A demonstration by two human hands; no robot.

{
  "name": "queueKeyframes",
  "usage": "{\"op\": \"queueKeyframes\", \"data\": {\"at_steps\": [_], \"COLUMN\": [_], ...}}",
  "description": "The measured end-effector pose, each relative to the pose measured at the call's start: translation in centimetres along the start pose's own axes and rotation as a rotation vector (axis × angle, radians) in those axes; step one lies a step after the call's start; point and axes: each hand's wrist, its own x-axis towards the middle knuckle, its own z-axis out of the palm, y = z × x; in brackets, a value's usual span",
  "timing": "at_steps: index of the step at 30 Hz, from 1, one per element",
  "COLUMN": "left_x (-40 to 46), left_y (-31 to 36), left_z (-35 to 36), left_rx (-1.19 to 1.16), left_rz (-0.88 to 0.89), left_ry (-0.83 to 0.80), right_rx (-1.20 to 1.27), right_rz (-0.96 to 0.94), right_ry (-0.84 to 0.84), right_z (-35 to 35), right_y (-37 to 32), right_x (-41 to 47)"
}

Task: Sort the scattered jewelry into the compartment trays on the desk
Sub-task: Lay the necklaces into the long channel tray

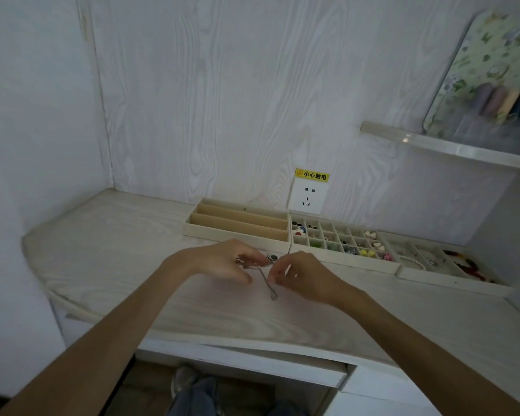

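Note:
A thin silver necklace chain [268, 285] hangs between my two hands over the middle of the desk, its loop dangling down toward the desktop. My left hand [225, 261] pinches one end, near a small dark pendant [273, 259]. My right hand [300, 273] pinches the other strand, which rises toward the trays. Three trays stand along the wall: a tray with long slots [237, 232], a tray with many small cells [342, 259] holding coloured earrings and beads, and a wider-cell tray [451, 280] with a pearl bracelet.
A wall socket [308, 198] with a yellow warning label sits behind the trays. A clear shelf [451, 147] at upper right carries a floral board and spools. The desk's front edge [252, 345] runs just above my knees; an open drawer is below.

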Motion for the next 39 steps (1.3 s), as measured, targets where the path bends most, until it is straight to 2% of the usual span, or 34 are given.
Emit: {"op": "queueKeyframes", "data": {"at_steps": [3, 6, 10, 14, 16, 18, 20, 22, 25, 31, 36, 39], "left_x": [1.0, 1.9, 2.2, 2.6, 2.5, 2.5, 2.6, 2.5, 2.1, 0.9, 1.2, 2.3], "left_y": [0.6, 1.6, 2.6, 3.1, 3.6, 4.2, 4.9, 5.4, 5.4, 2.9, -0.2, -1.5], "left_z": [0.9, 1.7, 1.2, -0.4, -1.4, -2.4, -3.3, -4.3, -6.0, -8.4, -9.1, -9.7], "left_rx": [-0.01, -0.114, -0.347, -0.327, -0.331, -0.309, -0.279, -0.287, -0.323, -0.563, -0.677, -0.711], "left_rz": [-0.022, 0.043, 0.065, 0.077, 0.073, 0.067, 0.081, 0.092, 0.078, -0.02, -0.107, -0.134], "left_ry": [-0.021, 0.097, 0.243, 0.279, 0.311, 0.368, 0.416, 0.444, 0.526, 0.71, 0.779, 0.841], "right_rx": [0.274, 0.495, 0.583, 0.674, 0.875, 0.998, 0.863, 0.757, 0.765, 0.875, 0.871, 0.833], "right_rz": [0.08, 0.102, 0.158, 0.178, 0.214, 0.206, 0.119, 0.061, 0.022, 0.006, 0.062, 0.095], "right_ry": [0.071, 0.104, 0.222, 0.281, 0.268, 0.14, -0.021, -0.076, -0.047, -0.013, 0.014, -0.035], "right_z": [-1.4, -2.4, -3.2, -3.6, -3.9, -4.2, -4.1, -3.6, -3.3, -4.4, -5.5, -6.3], "right_y": [-0.4, -0.4, -0.1, -0.3, -0.4, -0.5, -1.1, -2.1, -2.7, -2.2, -1.0, -0.4], "right_x": [-0.1, -0.2, 0.1, 0.9, 1.4, 1.9, 2.2, 2.5, 3.5, 5.0, 5.9, 6.8]}}
